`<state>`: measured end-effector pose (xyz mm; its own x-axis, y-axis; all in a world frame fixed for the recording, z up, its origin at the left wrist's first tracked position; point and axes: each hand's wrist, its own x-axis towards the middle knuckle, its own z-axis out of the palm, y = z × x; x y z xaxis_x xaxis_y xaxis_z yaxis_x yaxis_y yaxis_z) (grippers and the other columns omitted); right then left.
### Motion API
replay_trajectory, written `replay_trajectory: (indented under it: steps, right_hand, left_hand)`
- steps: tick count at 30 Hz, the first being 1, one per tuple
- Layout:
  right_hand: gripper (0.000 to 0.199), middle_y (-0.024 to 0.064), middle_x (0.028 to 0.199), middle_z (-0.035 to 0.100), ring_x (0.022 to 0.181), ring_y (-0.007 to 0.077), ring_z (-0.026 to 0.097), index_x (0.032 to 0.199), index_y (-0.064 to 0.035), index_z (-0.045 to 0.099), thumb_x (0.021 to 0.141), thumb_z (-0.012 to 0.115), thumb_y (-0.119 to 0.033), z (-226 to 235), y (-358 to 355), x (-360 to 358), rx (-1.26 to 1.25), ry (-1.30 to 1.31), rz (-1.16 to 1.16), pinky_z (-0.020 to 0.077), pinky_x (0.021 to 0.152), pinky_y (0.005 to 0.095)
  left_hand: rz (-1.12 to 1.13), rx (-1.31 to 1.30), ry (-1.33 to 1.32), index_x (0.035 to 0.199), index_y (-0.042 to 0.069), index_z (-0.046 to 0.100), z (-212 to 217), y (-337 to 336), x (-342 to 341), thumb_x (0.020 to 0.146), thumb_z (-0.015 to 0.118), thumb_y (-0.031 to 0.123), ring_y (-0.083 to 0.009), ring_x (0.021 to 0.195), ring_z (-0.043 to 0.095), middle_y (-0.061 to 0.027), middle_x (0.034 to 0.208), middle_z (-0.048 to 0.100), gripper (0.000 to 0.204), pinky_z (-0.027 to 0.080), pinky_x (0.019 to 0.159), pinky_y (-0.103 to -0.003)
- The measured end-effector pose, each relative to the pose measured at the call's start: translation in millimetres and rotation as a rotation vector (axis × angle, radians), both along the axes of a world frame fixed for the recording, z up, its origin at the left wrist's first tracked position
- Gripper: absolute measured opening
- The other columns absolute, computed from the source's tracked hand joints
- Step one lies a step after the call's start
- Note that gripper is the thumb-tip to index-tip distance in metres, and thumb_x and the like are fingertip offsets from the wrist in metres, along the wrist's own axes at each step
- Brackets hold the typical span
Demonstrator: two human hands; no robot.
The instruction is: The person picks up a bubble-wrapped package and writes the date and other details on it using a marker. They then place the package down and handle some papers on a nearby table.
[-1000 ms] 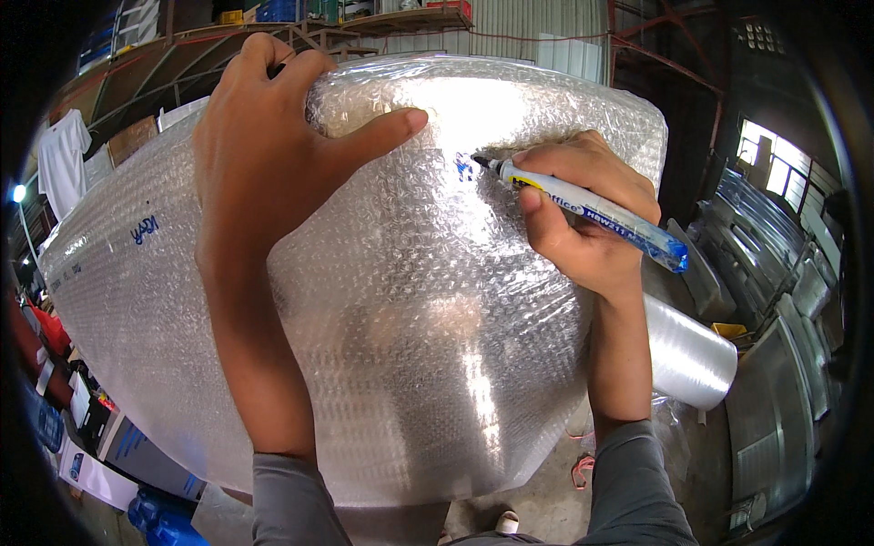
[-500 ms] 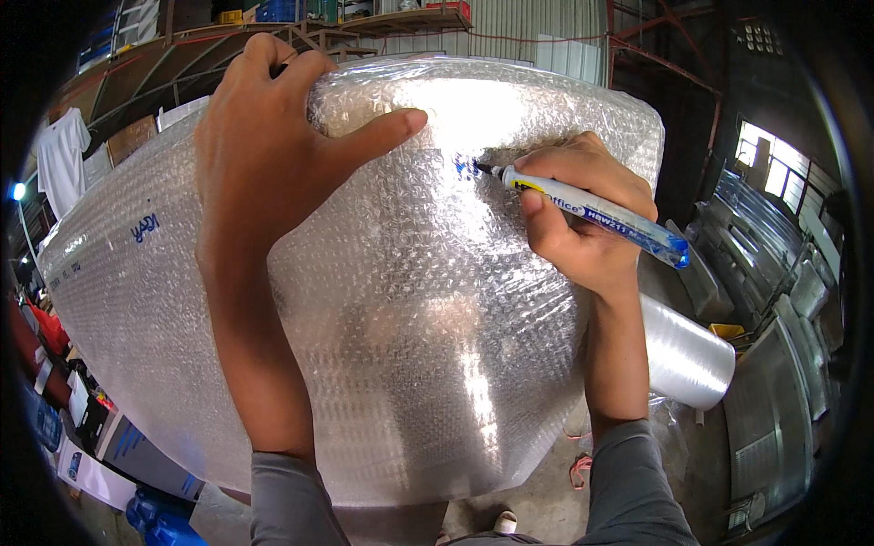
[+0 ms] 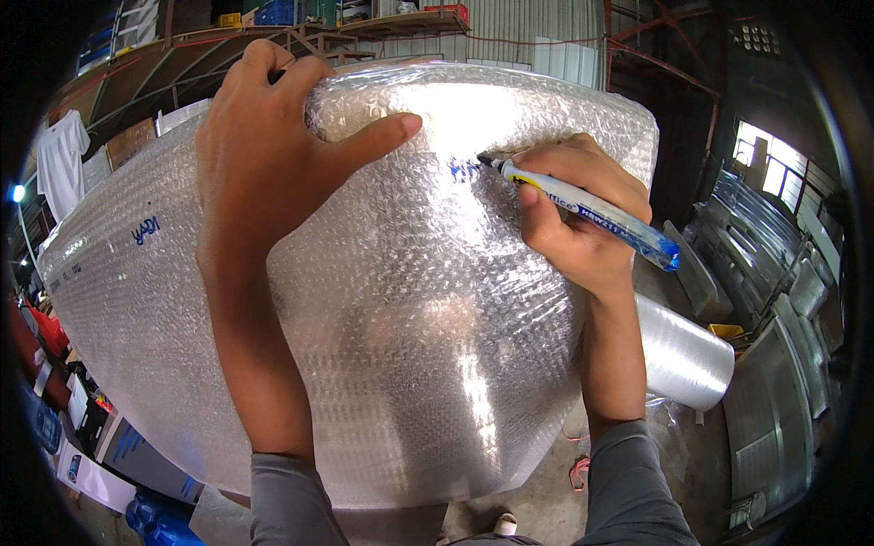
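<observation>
Left hand (image 3: 259, 159) spread on wrapped bundle (image 3: 382, 355), far edge; right hand (image 3: 590, 253) clamped on marker (image 3: 566, 195), gap between.

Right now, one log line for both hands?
left hand: resting on bubble wrap, thumb spread | right hand: gripping marker, tip near blue marks | clear roll: right side of view

Workshop interior, as it stands around me.
Ahead of me, one pale ribbed wall (image 3: 510, 38); upper left, one raised shelf (image 3: 127, 86) with a brown edge, bearing a blue crate (image 3: 275, 12); upper right, rust-red steel beams (image 3: 665, 65) and a small light-pierced grille (image 3: 756, 38); to my right, one window (image 3: 779, 175), barred, bright; to my far left, one lit white lamp (image 3: 18, 193); below me, one grey floor (image 3: 546, 482).
</observation>
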<state>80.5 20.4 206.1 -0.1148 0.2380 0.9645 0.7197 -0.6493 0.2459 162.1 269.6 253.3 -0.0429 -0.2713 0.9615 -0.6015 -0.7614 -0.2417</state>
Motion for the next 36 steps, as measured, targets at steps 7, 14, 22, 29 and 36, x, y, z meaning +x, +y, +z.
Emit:
replay_trajectory:
  steps: [7, 14, 22, 29, 36]
  right_hand:
    - [0.015, 0.0056, 0.078, 0.073, 0.067, 0.0181, 0.066, 0.084, -0.0063, 0.074, 0.071, 0.075, -0.002, 1, -1, -2, -0.063, 0.004, -0.05, 0.0511, 0.065, 0.0289]
    - [0.012, 0.0073, 0.077, 0.072, 0.068, 0.0178, 0.066, 0.084, -0.0042, 0.073, 0.072, 0.073, -0.003, -1, -4, -1, 0.02, -0.019, 0.091, 0.0504, 0.065, 0.0289]
    - [0.014, 0.0096, 0.083, 0.075, 0.073, 0.0199, 0.068, 0.09, -0.0016, 0.075, 0.076, 0.074, -0.003, 1, -28, -12, 0.044, -0.022, 0.079, 0.0505, 0.074, 0.0313]
    - [0.016, 0.0043, 0.079, 0.074, 0.072, 0.0182, 0.067, 0.088, -0.0077, 0.076, 0.073, 0.08, -0.01, 4, -19, -9, -0.101, -0.007, -0.063, 0.0462, 0.073, 0.0318]
    - [0.017, 0.0017, 0.074, 0.072, 0.067, 0.0153, 0.064, 0.09, -0.01, 0.078, 0.073, 0.081, -0.013, 5, -18, -10, -0.121, 0.006, -0.117, 0.0429, 0.071, 0.0305]
  left_hand:
    - [0.015, 0.01, -0.02, 0.101, 0.002, 0.074, 0, 2, 1, 0.066, 0.091, 0.056, -0.0227, 0.085, 0.061, -0.0061, 0.095, 0.058, 0.067, 0.049, 0.07, -0.039]
    - [-0.001, 0.009, -0.019, 0.101, 0.002, 0.074, 0, 2, 0, 0.066, 0.091, 0.058, -0.0224, 0.085, 0.061, -0.006, 0.095, 0.058, 0.068, 0.049, 0.069, -0.039]
    - [0.028, -0.015, 0.027, 0.098, 0.001, 0.076, 0, -2, 0, 0.064, 0.086, 0.071, -0.0244, 0.085, 0.061, -0.0089, 0.093, 0.059, 0.079, 0.049, 0.064, -0.039]
    - [0.031, -0.011, -0.002, 0.097, -0.001, 0.075, 1, -1, -1, 0.065, 0.086, 0.069, -0.0254, 0.086, 0.062, -0.0099, 0.093, 0.059, 0.078, 0.05, 0.065, -0.04]
    - [0.049, -0.003, -0.018, 0.098, 0.0, 0.075, 1, 0, 0, 0.064, 0.086, 0.07, -0.0256, 0.085, 0.062, -0.0097, 0.094, 0.059, 0.078, 0.05, 0.067, -0.04]
